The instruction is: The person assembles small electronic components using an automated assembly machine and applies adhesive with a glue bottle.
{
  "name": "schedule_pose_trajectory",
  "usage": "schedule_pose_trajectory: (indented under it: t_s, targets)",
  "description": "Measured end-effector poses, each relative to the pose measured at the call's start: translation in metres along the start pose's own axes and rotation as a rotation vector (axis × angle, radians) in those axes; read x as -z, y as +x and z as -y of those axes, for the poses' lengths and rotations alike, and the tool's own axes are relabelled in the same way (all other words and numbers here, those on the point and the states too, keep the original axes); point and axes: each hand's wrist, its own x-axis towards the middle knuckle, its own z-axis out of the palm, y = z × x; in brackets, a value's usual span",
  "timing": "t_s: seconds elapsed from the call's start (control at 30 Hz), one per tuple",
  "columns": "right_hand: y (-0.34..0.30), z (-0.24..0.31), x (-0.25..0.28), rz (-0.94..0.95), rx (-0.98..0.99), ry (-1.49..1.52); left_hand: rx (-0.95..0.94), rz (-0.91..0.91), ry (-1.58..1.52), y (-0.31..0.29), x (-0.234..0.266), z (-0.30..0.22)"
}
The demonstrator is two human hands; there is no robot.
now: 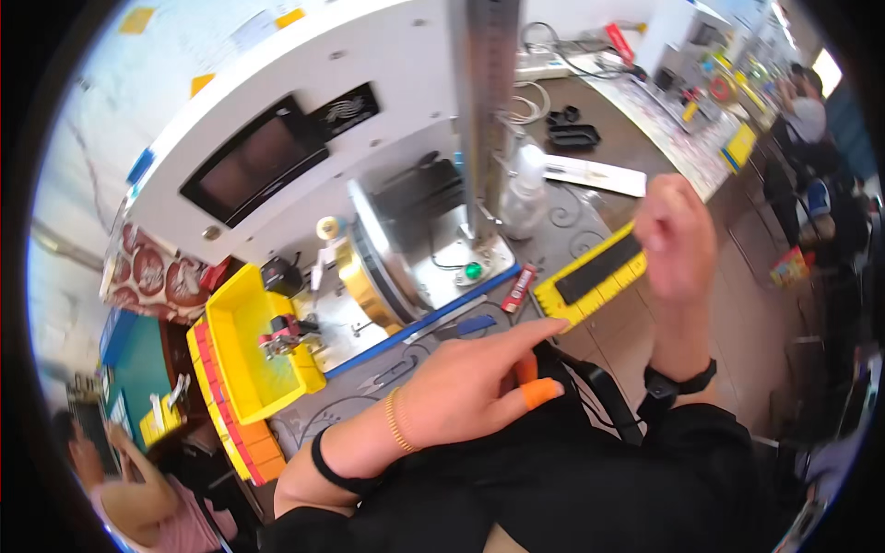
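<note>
My left hand (466, 382) reaches in from the lower left, its index finger stretched toward the near end of a yellow tray-like strip (599, 276) with a dark middle. Orange covers sit on its thumb and on another finger; it grips nothing that I can see. Raised over the strip's far right end is my right hand (678, 230), fingers curled in and slightly blurred. Whatever it may hold is hidden. A small red tube-like packet (519, 288) lies on the table left of the strip.
A machine with a gold-rimmed wheel (364, 276) stands left of centre on a blue-edged base. Beside it are a yellow bin (244, 369) and a clear bottle (525, 198). Behind lies a black open case (573, 136). Other people sit at far left and far right.
</note>
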Motion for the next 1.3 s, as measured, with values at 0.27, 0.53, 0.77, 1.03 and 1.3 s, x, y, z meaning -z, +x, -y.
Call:
schedule_pose_trajectory:
  t_s: [0.27,0.53,0.77,1.03,1.3]
  targets:
    - [-0.11,0.156,0.157,-0.553,0.516,-0.551,-0.181,-0.211,0.16,0.027,-0.032,0.031]
    - [-0.084,-0.002,0.188,-0.395,0.067,-1.311,-0.283,-0.073,0.606,0.088,-0.089,0.078]
    - [-0.065,-0.072,0.223,-0.492,-0.076,-1.206,-0.233,-0.014,0.628,0.104,-0.094,0.083]
    - [-0.062,-0.087,0.233,-0.476,-0.11,-1.212,-0.222,-0.018,0.59,0.11,-0.092,0.081]
    - [-0.056,-0.088,0.231,-0.461,-0.088,-1.301,-0.197,-0.025,0.582,0.112,-0.092,0.079]
